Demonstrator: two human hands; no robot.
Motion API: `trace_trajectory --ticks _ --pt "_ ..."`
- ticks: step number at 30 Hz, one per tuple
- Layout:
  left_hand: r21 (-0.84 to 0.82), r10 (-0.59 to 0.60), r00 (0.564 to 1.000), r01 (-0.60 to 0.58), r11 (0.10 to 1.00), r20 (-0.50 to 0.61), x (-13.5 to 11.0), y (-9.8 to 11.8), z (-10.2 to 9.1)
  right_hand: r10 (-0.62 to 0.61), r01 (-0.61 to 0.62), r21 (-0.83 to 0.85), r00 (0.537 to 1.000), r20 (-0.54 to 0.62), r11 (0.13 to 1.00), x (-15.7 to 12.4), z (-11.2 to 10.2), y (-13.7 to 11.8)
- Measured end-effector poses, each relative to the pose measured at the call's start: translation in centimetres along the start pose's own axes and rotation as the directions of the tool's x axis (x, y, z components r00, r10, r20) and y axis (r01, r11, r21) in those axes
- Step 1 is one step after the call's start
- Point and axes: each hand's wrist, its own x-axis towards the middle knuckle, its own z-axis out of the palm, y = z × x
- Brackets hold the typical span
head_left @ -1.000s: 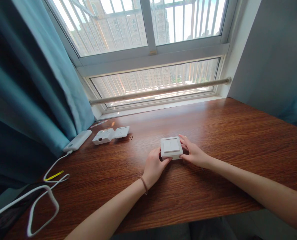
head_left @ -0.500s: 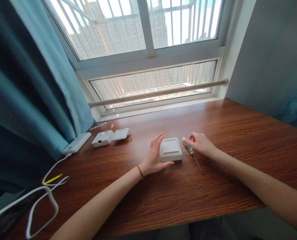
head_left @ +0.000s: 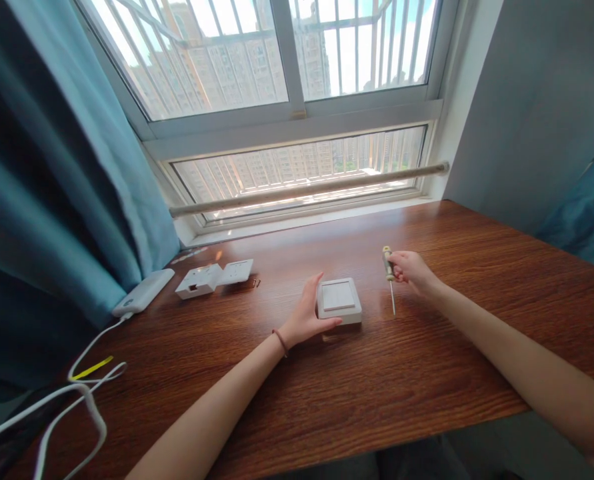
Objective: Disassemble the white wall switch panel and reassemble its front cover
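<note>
A white square wall switch (head_left: 339, 295) with a wide rocker lies flat on the brown wooden table (head_left: 377, 393). Around its left side is my left hand (head_left: 307, 319), thumb along the front edge and fingers at the left and back edges. To the right of the switch, my right hand (head_left: 413, 272) grips a screwdriver (head_left: 388, 265) by its dark and pale-yellow handle. The shaft points down toward the tabletop, apart from the switch; whether the tip touches the wood I cannot tell.
Farther left sit an opened white box (head_left: 197, 285), a white plate (head_left: 237, 271) beside it and small screws (head_left: 257, 283). A white power bank (head_left: 144, 293) with a white cable (head_left: 91, 343) and a yellow strip (head_left: 93, 367) lie near the curtain (head_left: 141, 220). Behind the table is a barred window.
My right hand has lifted the screwdriver and moved it away from the switch, turning its shaft more upright. My left hand has closed in around the switch's left side.
</note>
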Motion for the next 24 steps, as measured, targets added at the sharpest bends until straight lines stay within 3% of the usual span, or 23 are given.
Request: trace_trajectory --ticks 4,9,24 --pt "-0.082 -0.049 0.999 0.048 0.995 -0.008 0.1 -0.3 0.3 -0.033 0.046 0.262 0.998 -0.056 0.964 -0.2 -2.5 -0.3" --pt "-0.084 -0.051 0.998 0.054 0.995 0.032 0.0 -0.5 0.3 -0.014 0.015 0.555 1.0 -0.007 0.832 -1.5 -2.5 0.9" --pt "0.023 -0.009 0.995 0.006 1.0 0.1 0.4 -0.9 0.1 0.005 0.025 0.613 0.999 -0.048 0.789 -1.8 -1.3 1.5"
